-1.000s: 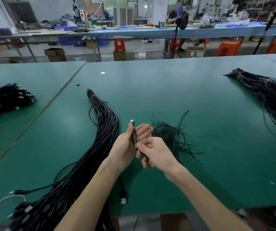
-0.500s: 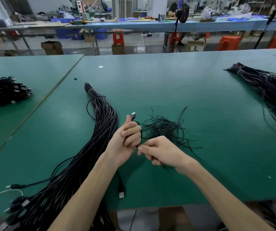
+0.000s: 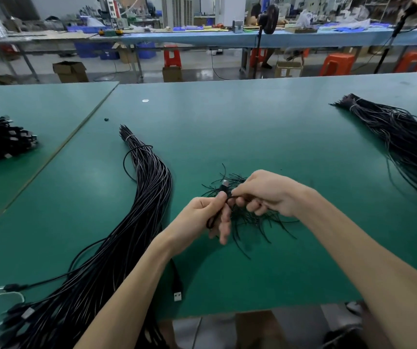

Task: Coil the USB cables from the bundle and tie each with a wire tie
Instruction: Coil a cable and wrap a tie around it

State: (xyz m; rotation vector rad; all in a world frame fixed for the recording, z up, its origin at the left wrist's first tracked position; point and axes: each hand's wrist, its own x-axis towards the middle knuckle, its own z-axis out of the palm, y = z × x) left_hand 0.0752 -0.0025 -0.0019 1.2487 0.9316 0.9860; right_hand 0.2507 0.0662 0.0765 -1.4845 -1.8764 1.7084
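A long bundle of black USB cables (image 3: 137,222) lies on the green table, running from its far tied end down to the near left edge. My left hand (image 3: 202,217) grips one black USB cable (image 3: 213,219) folded into a small coil, its plug end sticking up above my thumb. My right hand (image 3: 268,192) pinches the coil's top right beside the left thumb, over a loose heap of black wire ties (image 3: 250,217). The cable's other plug (image 3: 177,295) hangs near the table's front edge under my left forearm.
A second black cable bundle (image 3: 401,144) lies at the far right. A pile of coiled cables (image 3: 1,139) sits on the neighbouring table at the left. Beyond the table stand a blue workbench (image 3: 227,39), orange stools and cardboard boxes.
Both hands have shifted right and away from me, over the wire ties. My right hand moved from below the coil up to its top. The view has tilted down.
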